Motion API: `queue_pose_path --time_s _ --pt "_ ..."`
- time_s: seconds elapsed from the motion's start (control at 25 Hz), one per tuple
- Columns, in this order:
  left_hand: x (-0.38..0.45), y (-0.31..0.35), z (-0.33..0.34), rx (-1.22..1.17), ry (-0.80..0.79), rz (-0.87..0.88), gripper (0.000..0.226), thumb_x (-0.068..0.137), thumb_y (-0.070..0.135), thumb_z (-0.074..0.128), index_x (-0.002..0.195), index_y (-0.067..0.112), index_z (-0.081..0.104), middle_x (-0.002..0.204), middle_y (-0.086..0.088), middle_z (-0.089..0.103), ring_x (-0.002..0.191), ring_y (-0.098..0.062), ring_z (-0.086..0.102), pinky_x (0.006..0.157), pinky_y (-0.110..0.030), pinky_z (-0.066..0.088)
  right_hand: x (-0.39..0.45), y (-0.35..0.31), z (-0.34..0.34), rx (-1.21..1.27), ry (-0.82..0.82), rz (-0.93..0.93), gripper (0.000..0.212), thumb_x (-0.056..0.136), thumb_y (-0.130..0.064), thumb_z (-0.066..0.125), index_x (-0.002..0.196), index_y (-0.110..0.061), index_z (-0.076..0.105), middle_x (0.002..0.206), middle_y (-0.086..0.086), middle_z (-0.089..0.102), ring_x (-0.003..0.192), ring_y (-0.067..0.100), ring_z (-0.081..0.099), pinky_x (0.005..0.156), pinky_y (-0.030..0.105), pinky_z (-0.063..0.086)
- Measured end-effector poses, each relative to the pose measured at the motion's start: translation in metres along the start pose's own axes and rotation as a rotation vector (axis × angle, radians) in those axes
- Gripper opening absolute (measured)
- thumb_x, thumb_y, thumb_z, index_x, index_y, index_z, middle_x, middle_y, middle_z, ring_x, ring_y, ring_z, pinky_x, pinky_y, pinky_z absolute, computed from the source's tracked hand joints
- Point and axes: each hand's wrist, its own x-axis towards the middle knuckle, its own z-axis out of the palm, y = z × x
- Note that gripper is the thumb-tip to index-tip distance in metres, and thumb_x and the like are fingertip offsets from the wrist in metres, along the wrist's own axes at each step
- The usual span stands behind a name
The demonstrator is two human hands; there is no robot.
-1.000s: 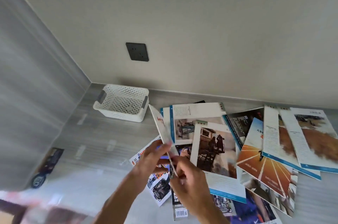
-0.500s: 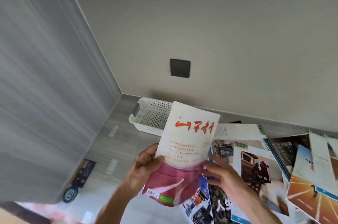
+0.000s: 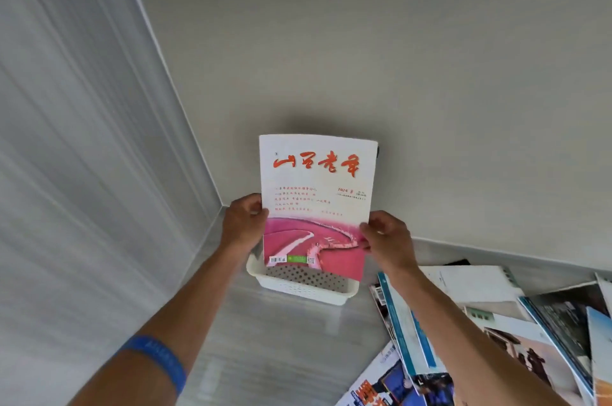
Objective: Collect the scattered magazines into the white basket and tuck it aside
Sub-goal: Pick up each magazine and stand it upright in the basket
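- Left hand (image 3: 243,223) pinches left edge of magazine (image 3: 316,203); thumb on cover, fingers curled behind.
- Right hand (image 3: 387,241) pinches right edge same way, thumb on the pink part of the cover.
- Mag upright btwn both hands, cover w/ red characters facing camera, bottom edge below the fingertips, hanging over the white basket (image 3: 298,286).
- Basket sits on grey surface (image 3: 281,339) just under both hands, in the corner by the wall (image 3: 397,58); perforated inside shows, can't tell if mag touches it.
- Other magazines (image 3: 463,332) lie overlapping, scattered below and right of the right-hand fingers.
- Blue wristband (image 3: 155,359) on left forearm.
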Motion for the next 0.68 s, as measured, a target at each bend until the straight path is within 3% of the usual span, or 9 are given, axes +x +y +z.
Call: queue_pose_path --time_s 0.12,0.2,0.28,0.36,0.48,0.6,0.68 --pt "0.019 -0.019 0.018 0.073 -0.004 -0.002 0.025 0.091 0.009 0.058 0.103 0.026 0.072 0.104 0.002 0.076 0.083 -0.011 0.069 0.074 -0.029 0.059 0.018 0.026 0.025 0.009 0.041 0.106 0.017 0.089 -0.009 0.056 0.082 -0.021 0.066 0.078 0.008 0.075 0.072 0.031 0.073 0.075 0.051 0.061" --pt "0.024 -0.033 0.026 0.107 0.0 0.007 0.027 0.09 0.008 0.057 0.103 0.025 0.073 0.103 0.002 0.076 0.083 -0.013 0.07 0.077 -0.034 0.06 0.021 0.041 0.036 0.021 -0.011 0.163 0.018 0.085 -0.008 0.059 0.08 -0.023 0.066 0.078 0.003 0.075 0.071 0.026 0.071 0.074 0.046 0.061" --pt "0.028 -0.044 0.032 0.204 -0.012 0.006 0.026 0.09 0.007 0.056 0.103 0.022 0.073 0.106 0.001 0.076 0.081 -0.013 0.069 0.068 -0.028 0.058 0.021 0.054 0.045 0.046 -0.092 0.211 0.021 0.079 -0.002 0.063 0.081 -0.023 0.067 0.075 -0.004 0.071 0.07 0.02 0.067 0.07 0.04 0.056" --pt "0.028 -0.054 0.037 0.307 -0.024 -0.005 0.023 0.091 0.008 0.056 0.102 0.018 0.073 0.109 -0.001 0.075 0.078 -0.014 0.068 0.057 -0.017 0.048 0.018 0.061 0.049 0.046 -0.166 0.248 0.028 0.076 0.002 0.064 0.083 -0.025 0.066 0.082 -0.007 0.071 0.079 0.019 0.069 0.076 0.041 0.058" --pt "0.027 -0.063 0.041 0.375 -0.028 -0.074 0.022 0.091 0.004 0.052 0.099 0.013 0.07 0.11 -0.007 0.074 0.073 -0.016 0.063 0.048 -0.017 0.039 0.023 0.063 0.05 0.056 -0.219 0.278 0.033 0.077 0.001 0.066 0.092 -0.028 0.061 0.094 -0.007 0.07 0.092 0.023 0.069 0.085 0.043 0.058" --pt "0.02 -0.063 0.038 0.357 -0.055 -0.129 0.021 0.093 0.01 0.051 0.11 0.011 0.064 0.113 -0.01 0.07 0.076 -0.015 0.06 0.056 -0.023 0.044 0.024 0.063 0.047 0.091 -0.24 0.291 0.032 0.079 -0.002 0.065 0.091 -0.031 0.06 0.101 -0.003 0.069 0.097 0.024 0.067 0.085 0.043 0.059" --pt "0.0 -0.063 0.038 0.34 -0.116 -0.099 0.022 0.09 0.017 0.057 0.111 0.017 0.063 0.107 -0.003 0.069 0.081 -0.018 0.063 0.062 -0.027 0.052 0.008 0.064 0.039 0.102 -0.203 0.218 0.031 0.079 -0.006 0.068 0.091 -0.035 0.063 0.103 -0.01 0.068 0.096 0.016 0.067 0.073 0.034 0.06"
